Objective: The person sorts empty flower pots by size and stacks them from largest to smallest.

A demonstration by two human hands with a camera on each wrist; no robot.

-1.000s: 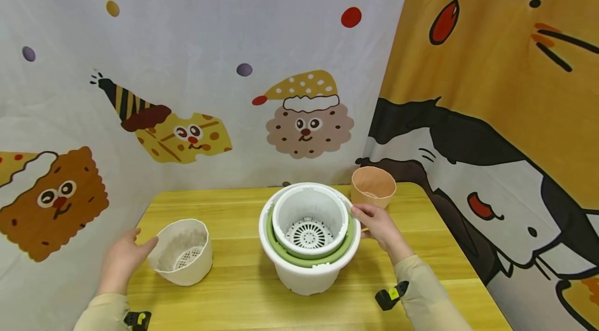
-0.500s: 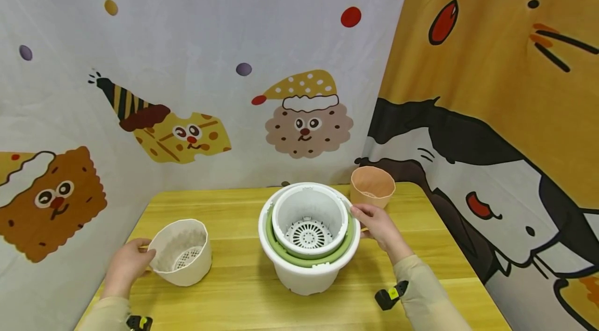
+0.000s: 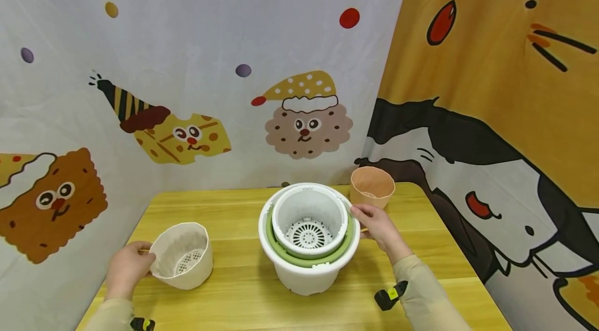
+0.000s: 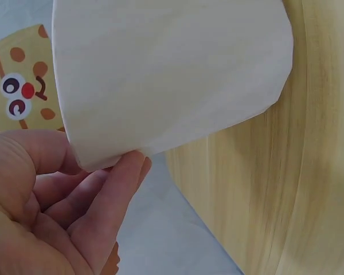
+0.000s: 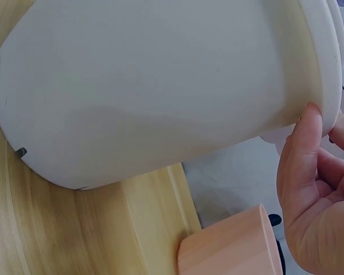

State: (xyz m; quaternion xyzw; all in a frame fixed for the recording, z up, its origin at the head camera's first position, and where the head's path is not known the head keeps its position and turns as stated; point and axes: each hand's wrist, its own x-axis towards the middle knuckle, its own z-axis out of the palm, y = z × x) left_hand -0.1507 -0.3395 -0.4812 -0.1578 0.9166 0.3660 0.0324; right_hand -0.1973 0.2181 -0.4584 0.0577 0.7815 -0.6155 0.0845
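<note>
At the left of the table stands a cream flower pot (image 3: 196, 273) with a holed bottom. My left hand (image 3: 128, 268) pinches its rim from the left, thumb and fingers on either side of the wall, as the left wrist view of the pot (image 4: 172, 74) shows. In the middle is a nest of pots: a large white pot (image 3: 306, 280), a green pot (image 3: 311, 262) inside it, and a smaller white pot (image 3: 299, 203) innermost, with a slotted bottom. My right hand (image 3: 381, 227) pinches the outer white pot's rim on the right, seen closer in the right wrist view (image 5: 321, 189).
An orange pot (image 3: 373, 185) stands at the back right, just behind my right hand. The wooden table (image 3: 238, 300) ends at a printed cloth backdrop (image 3: 196, 35), which also runs along the right side.
My left hand has moved in from the left and taken hold of the cream pot's rim; that pot has shifted slightly toward me. The right hand and the nested pots have stayed in place.
</note>
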